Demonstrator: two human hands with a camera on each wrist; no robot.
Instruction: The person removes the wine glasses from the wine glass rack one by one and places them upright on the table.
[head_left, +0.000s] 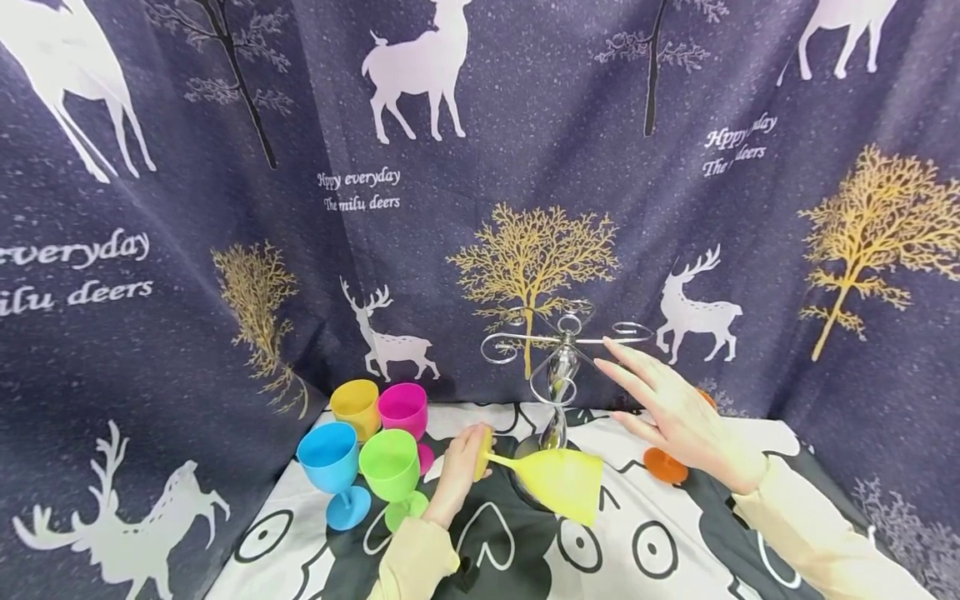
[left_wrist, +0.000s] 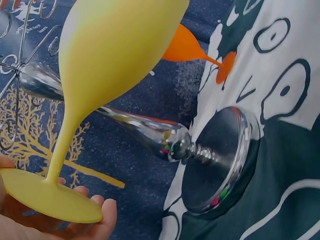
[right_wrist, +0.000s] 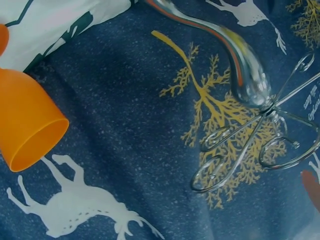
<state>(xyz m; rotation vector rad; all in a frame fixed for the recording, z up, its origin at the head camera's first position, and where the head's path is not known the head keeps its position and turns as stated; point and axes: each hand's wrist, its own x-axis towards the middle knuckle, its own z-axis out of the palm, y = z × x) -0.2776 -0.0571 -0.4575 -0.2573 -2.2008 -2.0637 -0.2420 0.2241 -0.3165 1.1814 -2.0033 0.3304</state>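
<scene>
My left hand [head_left: 457, 473] grips a yellow goblet [head_left: 564, 482] by its round foot, the goblet tipped sideways with its mouth to the right. In the left wrist view, fingers [left_wrist: 106, 215] curl under the foot. Behind the goblet stands a shiny metal rack [head_left: 557, 377] with curled wire arms and a round base [left_wrist: 220, 160]. Raised at the rack's right side, my right hand [head_left: 678, 417] has its fingers extended and holds nothing. Its fingertips overlap a wire arm; whether they touch it I cannot tell. An orange goblet [head_left: 665, 465] is partly hidden behind that hand.
On the left stand a blue goblet [head_left: 330, 458], a green goblet [head_left: 390, 467], a pink goblet [head_left: 403, 410] and an amber goblet [head_left: 356, 408], all upright. A patterned cloth [head_left: 277, 542] covers the table. A dark deer-print curtain [head_left: 435, 250] hangs behind.
</scene>
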